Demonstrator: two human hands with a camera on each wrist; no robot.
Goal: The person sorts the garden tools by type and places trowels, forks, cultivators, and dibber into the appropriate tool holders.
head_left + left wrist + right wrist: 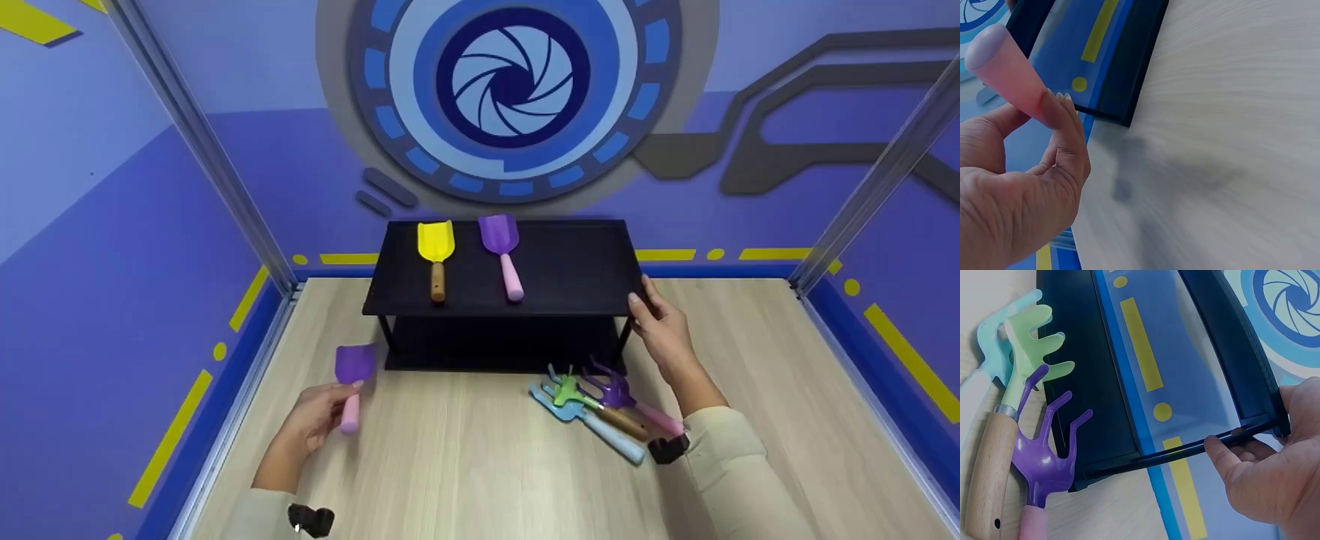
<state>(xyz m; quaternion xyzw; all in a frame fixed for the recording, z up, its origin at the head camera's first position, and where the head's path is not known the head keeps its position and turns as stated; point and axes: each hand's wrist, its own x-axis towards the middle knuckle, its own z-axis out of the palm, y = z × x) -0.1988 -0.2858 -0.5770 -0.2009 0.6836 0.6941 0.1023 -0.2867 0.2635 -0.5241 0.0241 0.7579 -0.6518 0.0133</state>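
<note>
My left hand (319, 412) pinches a toy trowel with a purple scoop (355, 363) and a pink handle (1013, 73), held to the left of a black two-tier shelf (574, 262). Its scoop is outside the left wrist view. At the shelf's right end, my right hand (664, 330) grips the upper tier's edge near the front post (1176, 453). On the top tier lie a yellow trowel (436, 244) with a brown handle and another purple trowel (499, 236) with a pink handle, side by side.
Before the shelf's front right corner lie three overlapping hand rakes: a light blue one (611, 439), a green one with a wooden handle (994, 472) and a purple one (1044, 461). A wood-grain table (465, 465) lies between blue panels with metal corner posts (202, 142).
</note>
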